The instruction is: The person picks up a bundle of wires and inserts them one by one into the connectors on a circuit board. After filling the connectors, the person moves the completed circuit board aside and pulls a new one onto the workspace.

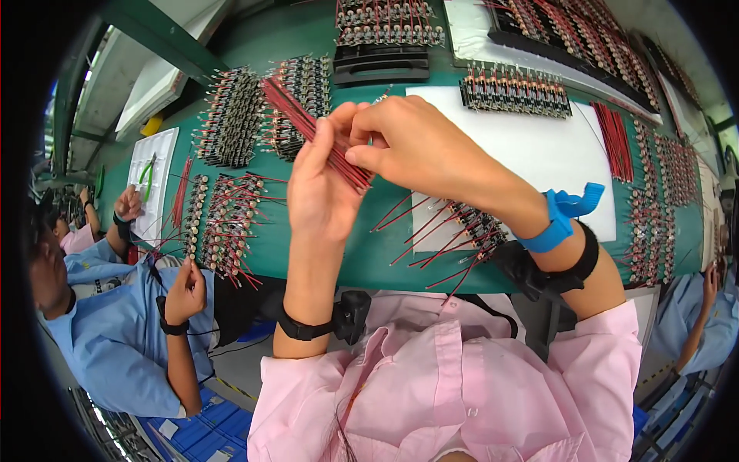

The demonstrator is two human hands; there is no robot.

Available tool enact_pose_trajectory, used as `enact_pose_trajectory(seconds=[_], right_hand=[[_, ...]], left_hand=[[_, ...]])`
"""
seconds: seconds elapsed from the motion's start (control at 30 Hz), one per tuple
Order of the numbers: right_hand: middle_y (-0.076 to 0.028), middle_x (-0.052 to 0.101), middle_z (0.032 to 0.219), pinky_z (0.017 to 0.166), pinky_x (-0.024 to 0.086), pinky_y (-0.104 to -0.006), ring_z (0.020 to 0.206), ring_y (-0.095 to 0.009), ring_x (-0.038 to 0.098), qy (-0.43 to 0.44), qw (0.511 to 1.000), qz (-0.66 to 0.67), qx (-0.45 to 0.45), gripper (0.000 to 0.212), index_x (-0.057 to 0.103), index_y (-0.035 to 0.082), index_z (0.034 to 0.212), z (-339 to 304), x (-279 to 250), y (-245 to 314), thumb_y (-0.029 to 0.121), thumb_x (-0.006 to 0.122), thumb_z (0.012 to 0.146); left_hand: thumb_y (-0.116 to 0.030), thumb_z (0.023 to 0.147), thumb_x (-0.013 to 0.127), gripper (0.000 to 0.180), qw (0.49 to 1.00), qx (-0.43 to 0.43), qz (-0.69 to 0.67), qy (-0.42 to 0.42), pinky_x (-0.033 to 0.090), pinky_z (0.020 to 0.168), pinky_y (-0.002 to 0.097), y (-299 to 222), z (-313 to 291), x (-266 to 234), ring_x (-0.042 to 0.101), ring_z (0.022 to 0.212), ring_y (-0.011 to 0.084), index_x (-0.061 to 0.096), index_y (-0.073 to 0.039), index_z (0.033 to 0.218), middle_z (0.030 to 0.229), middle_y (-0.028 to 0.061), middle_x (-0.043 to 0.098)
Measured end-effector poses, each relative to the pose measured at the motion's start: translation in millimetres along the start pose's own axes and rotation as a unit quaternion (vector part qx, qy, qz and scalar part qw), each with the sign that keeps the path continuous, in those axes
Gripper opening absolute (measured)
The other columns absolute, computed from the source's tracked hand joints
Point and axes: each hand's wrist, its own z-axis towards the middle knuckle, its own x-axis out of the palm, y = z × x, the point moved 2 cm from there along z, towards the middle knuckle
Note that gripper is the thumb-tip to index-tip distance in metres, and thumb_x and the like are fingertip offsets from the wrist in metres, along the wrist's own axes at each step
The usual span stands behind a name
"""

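A bundle of thin red and black wires (289,108) lies slantwise across my left hand (322,196), which is closed round it with the palm turned up. My right hand (408,138) is bent over the same bundle, its thumb and fingers pinched together at the wires; the exact grip is partly hidden. A small thin tip pokes up behind my right knuckles. Below my hands, a row of small circuit boards (479,225) with long red and black leads rests at the edge of a white foam sheet (589,154).
Stacked circuit boards (231,115) stand at the left on the green table (362,254). Another board row (514,92) sits on the foam, beside loose red wires (613,142). A black tray (381,65) is at the back. A co-worker in blue (127,331) sits at the left near green pliers (148,173).
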Motion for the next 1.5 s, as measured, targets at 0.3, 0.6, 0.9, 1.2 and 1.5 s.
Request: enact_pose_trajectory(seconds=[0.3, 0.6, 0.9, 1.2, 1.5], right_hand=[[-0.009, 0.052, 0.054, 0.041, 0.034, -0.0253, 0.044, -0.013, 0.046, -0.012, 0.991, 0.128, 0.04, 0.016, 0.053, -0.002, 0.064, -2.6, -11.8, -12.3, 0.011, 0.054, 0.071], [-0.004, 0.055, 0.065, 0.043, 0.036, -0.0188, 0.047, -0.005, 0.042, 0.003, 0.916, 0.374, 0.148, 0.014, 0.055, -0.002, 0.069, -14.8, -10.9, -24.1, 0.011, 0.053, 0.074], [-0.002, 0.054, 0.065, 0.046, 0.034, -0.018, 0.053, -0.003, 0.041, -0.043, 0.954, 0.279, 0.095, 0.014, 0.055, -0.002, 0.07, -15.5, -1.0, -26.1, 0.011, 0.055, 0.073], [0.003, 0.045, 0.053, 0.043, 0.028, -0.0186, 0.049, -0.002, 0.036, -0.066, 0.973, 0.206, 0.084, 0.014, 0.053, -0.003, 0.068, -18.9, -4.1, -20.7, 0.011, 0.055, 0.072], [0.002, 0.043, 0.055, 0.045, 0.029, -0.0189, 0.051, -0.003, 0.035, -0.034, 0.973, 0.213, 0.083, 0.015, 0.051, -0.004, 0.066, -22.6, -2.6, -21.9, 0.01, 0.054, 0.072]], left_hand=[[-0.023, 0.087, 0.036, 0.029, 0.978, 0.065, 0.115, -0.164, 0.044, 0.066, 0.0279, 5.4, -3.6, 21.4, 0.052, 0.08, 0.0149, 0.048, 0.001, 0.096, 0.088, 0.0079, 0.053], [-0.018, 0.082, 0.048, 0.018, 0.91, 0.0, 0.391, -0.139, 0.016, 0.033, 0.018, 7.1, -14.9, 17.8, 0.02, 0.038, 0.0005, 0.05, 0.0, 0.081, 0.049, -0.0072, 0.029], [-0.015, 0.078, 0.053, 0.015, 0.92, 0.003, 0.37, -0.132, 0.016, 0.033, 0.0168, 9.2, -16.0, 14.5, 0.023, 0.038, -0.0004, 0.051, 0.0, 0.08, 0.05, -0.0075, 0.033], [-0.014, 0.078, 0.053, 0.014, 0.901, 0.033, 0.41, -0.137, 0.018, 0.033, 0.0162, 13.1, -18.4, 13.2, 0.026, 0.039, -0.0011, 0.052, 0.0, 0.08, 0.051, -0.0066, 0.038], [-0.014, 0.078, 0.053, 0.014, 0.883, 0.056, 0.445, -0.14, 0.019, 0.034, 0.0163, 11.0, -20.7, 9.4, 0.028, 0.039, -0.0008, 0.054, 0.0, 0.076, 0.052, -0.0059, 0.04]])
